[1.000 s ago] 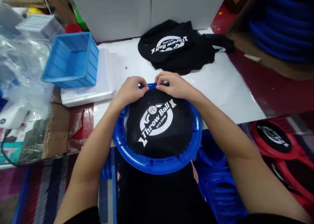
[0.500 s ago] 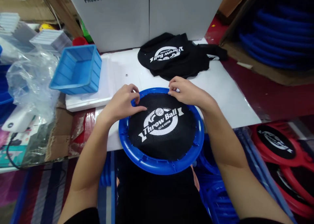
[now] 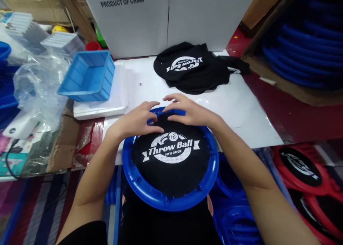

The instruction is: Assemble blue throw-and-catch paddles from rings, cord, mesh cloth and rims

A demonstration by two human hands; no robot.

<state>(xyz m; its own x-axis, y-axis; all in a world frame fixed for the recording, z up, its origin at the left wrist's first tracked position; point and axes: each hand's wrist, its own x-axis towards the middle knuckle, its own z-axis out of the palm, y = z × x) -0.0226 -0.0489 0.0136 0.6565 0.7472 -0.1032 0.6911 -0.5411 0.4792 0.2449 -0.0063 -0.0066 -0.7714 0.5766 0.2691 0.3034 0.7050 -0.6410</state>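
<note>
A blue plastic ring (image 3: 171, 205) reaches over the table's front edge above my lap. Inside it lies a round black mesh cloth (image 3: 171, 177) printed "Throw Ball". My left hand (image 3: 138, 119) is at the ring's far left rim, fingers apart, its thumb over the cloth. Fingers spread, my right hand (image 3: 186, 111) hovers around the far rim beside the left one. Whether fingertips press on the rim is hard to tell. Behind the ring, more black printed cloths (image 3: 193, 71) lie in a loose pile.
A blue bin (image 3: 88, 75) stands on a white slab at left, near clear plastic bags (image 3: 37, 87). A large white carton (image 3: 139, 30) closes off the back. Blue rings (image 3: 294, 55) fill a box at right; red paddles (image 3: 302, 166) lie below. A small metal piece (image 3: 140, 84) sits on the table.
My right hand has moved left along the far rim, closer to my left hand, and its fingers have spread. The ring sits lower in view, partly because the camera view shifted.
</note>
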